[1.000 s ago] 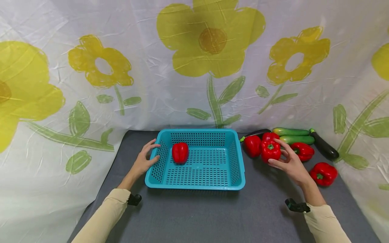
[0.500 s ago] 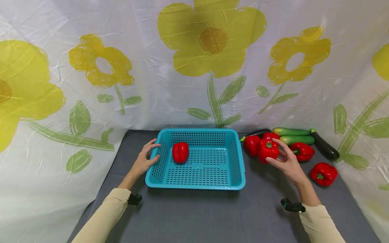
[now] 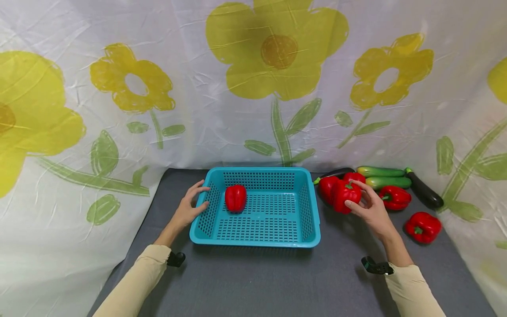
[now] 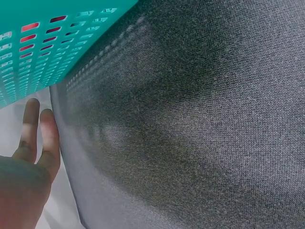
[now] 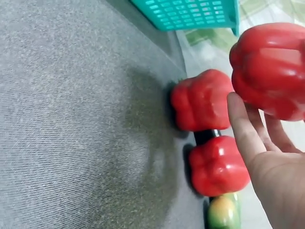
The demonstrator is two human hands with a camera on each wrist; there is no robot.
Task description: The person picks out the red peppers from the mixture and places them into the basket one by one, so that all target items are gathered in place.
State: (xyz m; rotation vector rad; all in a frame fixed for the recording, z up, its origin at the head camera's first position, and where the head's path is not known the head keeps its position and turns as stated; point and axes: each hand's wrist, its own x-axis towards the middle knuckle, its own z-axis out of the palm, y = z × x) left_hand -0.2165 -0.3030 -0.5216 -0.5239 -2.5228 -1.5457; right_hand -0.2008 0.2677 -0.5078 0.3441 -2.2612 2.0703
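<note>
My right hand (image 3: 370, 213) grips a red bell pepper (image 3: 343, 198) between thumb and fingers. The right wrist view shows this bell pepper (image 5: 271, 69) raised off the cloth, its shadow below. On the left, my left hand (image 3: 188, 209) is at the left rim of a blue plastic basket (image 3: 255, 242), fingers loosely bent. Two extended fingers (image 4: 50, 131) appear beside the basket's perforated wall (image 4: 47, 52) in the left wrist view; the thumb is hidden there. One red bell pepper (image 3: 235, 198) lies inside the basket, towards its left side.
Right of the basket lie more red bell peppers (image 3: 395, 197), one bell pepper (image 3: 423, 227) set apart nearer the front. Behind them are two zucchini (image 3: 380, 172) and two eggplants, one eggplant (image 3: 424, 190) at the right and one partly hidden. Grey cloth (image 3: 261, 281) covers the table before a flowered curtain (image 3: 190, 132).
My right hand has carried the held bell pepper a little to the left, towards the basket. The left hand and the basket have stayed in place.
</note>
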